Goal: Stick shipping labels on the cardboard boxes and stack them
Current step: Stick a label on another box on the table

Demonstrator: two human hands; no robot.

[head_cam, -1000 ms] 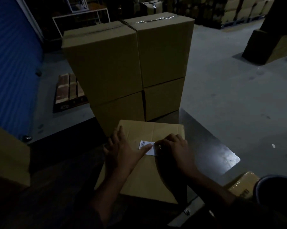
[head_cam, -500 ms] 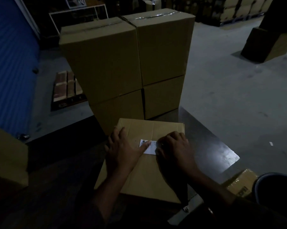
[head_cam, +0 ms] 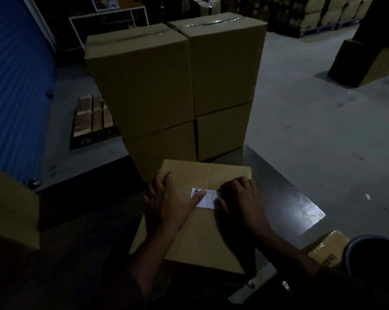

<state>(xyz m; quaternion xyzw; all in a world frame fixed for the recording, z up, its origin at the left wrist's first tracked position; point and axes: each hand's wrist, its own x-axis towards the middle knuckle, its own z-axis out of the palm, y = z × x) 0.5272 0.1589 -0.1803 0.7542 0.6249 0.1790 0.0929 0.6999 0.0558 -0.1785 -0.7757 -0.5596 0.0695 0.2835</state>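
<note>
White shipping label (head_cam: 206, 198) lay on top of the near cardboard box (head_cam: 195, 231), toward its far edge. Left hand (head_cam: 169, 201) lay flat, thumb pinning the label's left end, likely against shifting. Right hand (head_cam: 239, 199) pressed its right end with fingers bent, holding nothing. Box sat on the dark tabletop (head_cam: 285, 193). Four taped boxes (head_cam: 173, 81) stood stacked past the far edge; contents hidden.

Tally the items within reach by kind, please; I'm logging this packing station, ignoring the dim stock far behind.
Stacked cardboard boxes: 4
Box being labelled: 1
Shipping label: 1, under the left hand and right hand
Wooden pallet: 1
Total: 7
</note>
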